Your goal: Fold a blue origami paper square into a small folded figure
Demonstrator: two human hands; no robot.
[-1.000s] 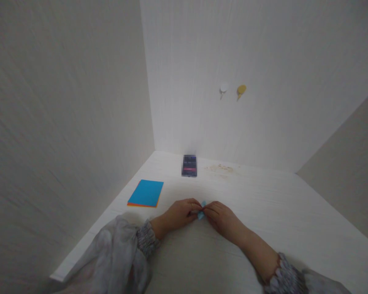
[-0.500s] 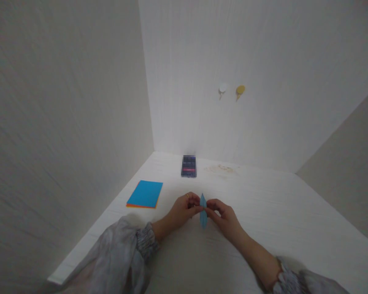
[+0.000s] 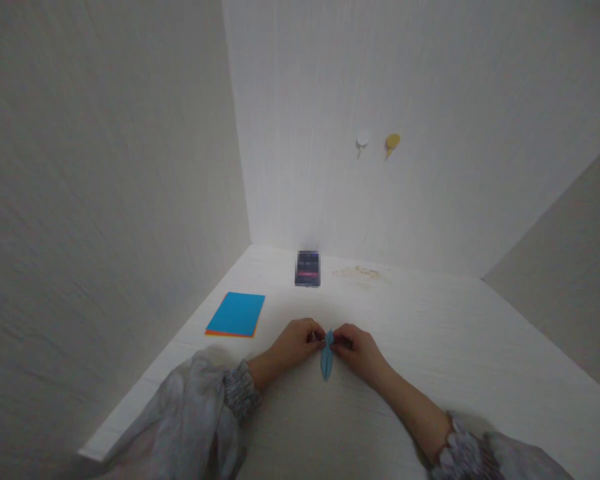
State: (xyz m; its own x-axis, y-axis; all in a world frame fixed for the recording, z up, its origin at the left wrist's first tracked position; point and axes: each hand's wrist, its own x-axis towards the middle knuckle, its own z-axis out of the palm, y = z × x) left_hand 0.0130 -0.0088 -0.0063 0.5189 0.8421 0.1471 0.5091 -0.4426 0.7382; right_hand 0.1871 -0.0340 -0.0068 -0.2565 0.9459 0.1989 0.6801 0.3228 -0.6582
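Note:
A narrow piece of folded light-blue paper [image 3: 327, 363] is pinched between my two hands, with its longer part pointing down toward me. My left hand [image 3: 296, 343] grips its left side with thumb and fingertips; a ring shows on one finger. On the right side, my right hand [image 3: 359, 351] holds it the same way, its fingers curled and closed. The upper end of the paper is partly covered by my fingertips. To the left of my left hand lies a stack of coloured paper [image 3: 237, 314], blue on top with orange edges below.
A dark, pixelated rectangular object [image 3: 307, 269] stands near the back wall. Brownish marks [image 3: 365, 272] spot the white table [image 3: 455, 340] to its right. On the back wall are a white hook [image 3: 363, 142] and a yellow hook [image 3: 393, 142]. Walls close in both sides.
The folded paper has tilted, its lower end shifting slightly left and toward me. My fingers have moved in closer on its upper part. The stack has stayed put.

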